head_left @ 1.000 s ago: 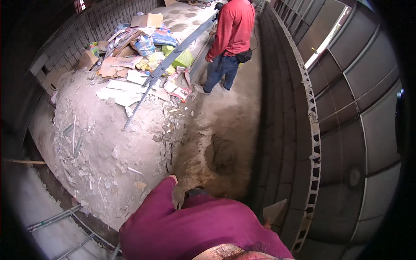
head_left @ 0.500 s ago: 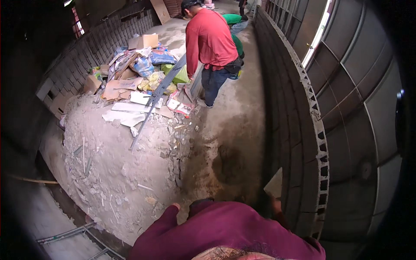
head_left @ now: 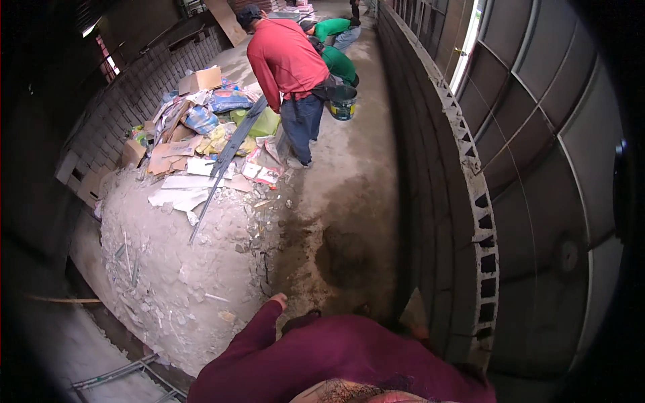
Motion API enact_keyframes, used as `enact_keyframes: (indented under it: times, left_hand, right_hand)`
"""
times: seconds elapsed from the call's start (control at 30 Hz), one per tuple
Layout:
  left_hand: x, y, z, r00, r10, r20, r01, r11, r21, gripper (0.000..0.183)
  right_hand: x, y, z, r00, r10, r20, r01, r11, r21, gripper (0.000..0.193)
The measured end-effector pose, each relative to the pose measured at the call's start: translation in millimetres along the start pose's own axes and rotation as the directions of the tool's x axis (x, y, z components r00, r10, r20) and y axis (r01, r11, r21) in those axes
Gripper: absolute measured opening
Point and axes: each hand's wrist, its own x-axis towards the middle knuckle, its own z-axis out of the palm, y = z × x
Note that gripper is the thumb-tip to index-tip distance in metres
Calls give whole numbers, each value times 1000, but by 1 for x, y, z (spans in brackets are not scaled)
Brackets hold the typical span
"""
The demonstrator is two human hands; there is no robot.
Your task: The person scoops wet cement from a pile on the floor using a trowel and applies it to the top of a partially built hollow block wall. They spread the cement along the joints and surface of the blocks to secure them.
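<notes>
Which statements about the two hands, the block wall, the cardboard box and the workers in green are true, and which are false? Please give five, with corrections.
1. The right hand holds a triangular trowel. True.
2. The left hand holds a bucket. False: the bucket is farther ahead, beside the co-worker in red, well away from the left hand.
3. A hollow-block wall runs along the person's right. True.
4. The cardboard box stands against that wall. False: the cardboard box is on the rubbish pile, at left.
5. Two workers in green are bending. True.
</notes>
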Motion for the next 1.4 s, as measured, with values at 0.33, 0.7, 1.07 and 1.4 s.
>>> enact_keyframes:
  times: [0.33,0.7,1.07,1.4]
  left_hand:
    - [21,-66,40,988,-62,143,26,971,237,35]
    - [-14,-119,44,980,-70,188,27,975,219,27]
    - [-20,-137,53,979,13,205,-41,991,130,30]
    - [4,-202,22,981,-26,194,-34,953,301,31]
  right_hand:
    - [14,-17,-40,958,-3,286,-28,994,102,40]
    - [23,-116,-106,996,5,92,-42,912,409,47]
    - [-13,-77,-46,946,-288,147,300,952,-61,40]
    - [-40,-2,85,890,-451,72,448,830,-332,32]
